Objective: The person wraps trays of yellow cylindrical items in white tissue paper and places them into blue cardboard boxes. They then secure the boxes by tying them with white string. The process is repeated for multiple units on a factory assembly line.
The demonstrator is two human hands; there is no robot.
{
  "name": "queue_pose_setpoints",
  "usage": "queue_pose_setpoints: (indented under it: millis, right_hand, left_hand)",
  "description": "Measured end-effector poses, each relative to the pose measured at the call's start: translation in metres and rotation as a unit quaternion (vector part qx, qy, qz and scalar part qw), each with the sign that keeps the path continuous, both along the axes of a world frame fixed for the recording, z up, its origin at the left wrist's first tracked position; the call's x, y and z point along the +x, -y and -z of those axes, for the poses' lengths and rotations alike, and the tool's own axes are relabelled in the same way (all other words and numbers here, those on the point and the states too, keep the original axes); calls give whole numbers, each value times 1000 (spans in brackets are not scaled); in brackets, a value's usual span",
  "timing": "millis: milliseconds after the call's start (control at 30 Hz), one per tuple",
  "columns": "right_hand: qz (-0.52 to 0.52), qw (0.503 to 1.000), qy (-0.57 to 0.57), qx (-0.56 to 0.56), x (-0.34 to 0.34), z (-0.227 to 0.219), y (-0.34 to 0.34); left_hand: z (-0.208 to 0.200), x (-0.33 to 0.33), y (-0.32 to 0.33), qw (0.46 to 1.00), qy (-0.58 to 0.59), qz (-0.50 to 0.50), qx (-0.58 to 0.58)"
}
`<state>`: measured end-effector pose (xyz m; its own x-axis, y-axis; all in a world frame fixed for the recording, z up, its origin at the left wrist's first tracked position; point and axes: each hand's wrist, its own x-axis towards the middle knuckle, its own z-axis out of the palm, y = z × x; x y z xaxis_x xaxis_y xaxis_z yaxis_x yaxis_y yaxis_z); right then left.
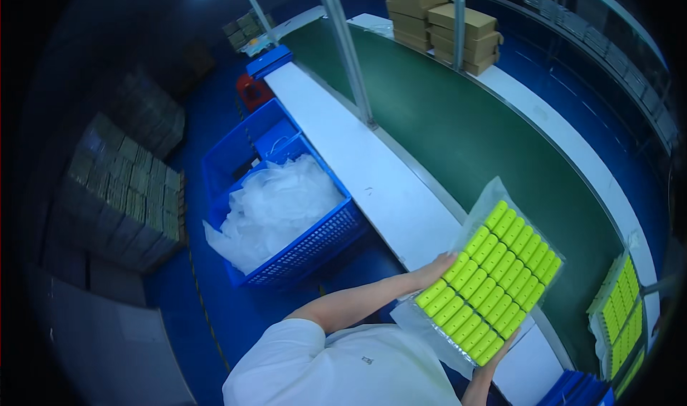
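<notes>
One long green conveyor belt (458,130), matte and flat, curves from the top of the view down to the right, edged on both sides by smooth white ledges (372,184). Two grey metal posts (343,44) rise from the near ledge. Left of it, on the blue floor, sit blue plastic crates (315,245) with perforated mesh walls; the nearer one is heaped with crumpled clear plastic bags (275,205), glossy and wrinkled. Far left, dim stacks of small flat cartons (132,184) in rows. At the top, plain brown cardboard boxes (465,37) piled in steps beside the belt.

The held tray pack (490,281) is a rectangular block of bright yellow-green rounded bars, laid in tight parallel rows, wrapped in a loose clear plastic sleeve that sticks out past the top corner. It is tilted, above the near ledge and belt edge, right in front of the person. The left hand (433,270) grips its left edge, fingers curled onto the bars. The right hand (501,350) holds the lower edge from below, mostly hidden by the pack, fingertips only showing.

A second, similar yellow-green pack (622,313) in clear wrap lies at the far right on the belt edge, well apart from the held one. Person wears a white short-sleeved top.
</notes>
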<state>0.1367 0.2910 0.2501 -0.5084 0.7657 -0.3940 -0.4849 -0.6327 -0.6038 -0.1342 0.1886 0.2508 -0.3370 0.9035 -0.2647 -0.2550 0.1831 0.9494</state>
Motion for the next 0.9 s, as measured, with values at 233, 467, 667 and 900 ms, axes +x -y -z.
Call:
queue_pose_setpoints:
  millis: [233, 467, 667, 900]
  right_hand:
    - [-37, 951, 290, 96, -68, 38, 58]
    - [-212, 760, 608, 89, -83, 125, 171]
    - [-377, 637, 663, 107, -96, 124, 261]
    - [-326, 762, 433, 355, -374, 73, 288]
  left_hand:
    - [17, -36, 14, 992, 79, 13, 98]
    - [88, -293, 224, 815, -506, -256, -116]
    - [145, -468, 386, 773, -481, -50, -411]
    - [46, -500, 425, 910, -290, -245, -168]
